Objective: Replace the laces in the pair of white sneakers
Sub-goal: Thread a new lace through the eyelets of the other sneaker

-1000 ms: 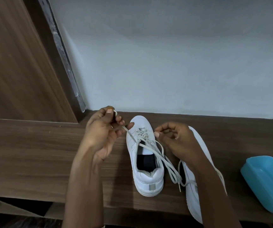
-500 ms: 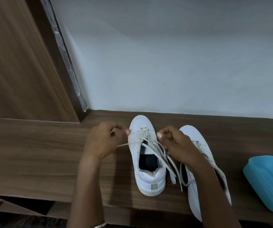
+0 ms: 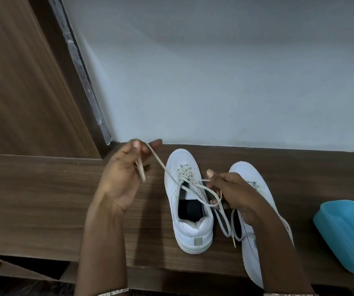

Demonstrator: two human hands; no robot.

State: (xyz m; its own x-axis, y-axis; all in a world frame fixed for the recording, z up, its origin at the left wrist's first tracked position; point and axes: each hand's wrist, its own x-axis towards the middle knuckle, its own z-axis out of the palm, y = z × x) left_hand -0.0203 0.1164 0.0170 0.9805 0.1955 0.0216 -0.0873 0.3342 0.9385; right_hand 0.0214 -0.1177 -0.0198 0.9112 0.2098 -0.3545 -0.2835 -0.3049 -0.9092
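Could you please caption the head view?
Left hand and right hand hold the lace of one white sneaker on a wooden shelf.

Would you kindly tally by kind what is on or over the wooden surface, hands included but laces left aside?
White sneakers: 2, the left sneaker and the right sneaker
Blue plastic tub: 1
Hands: 2, the left hand and the right hand, each gripping the lace
Total: 5

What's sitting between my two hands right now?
Head view: a white sneaker stands between left hand and right hand, its lace running to the left hand.
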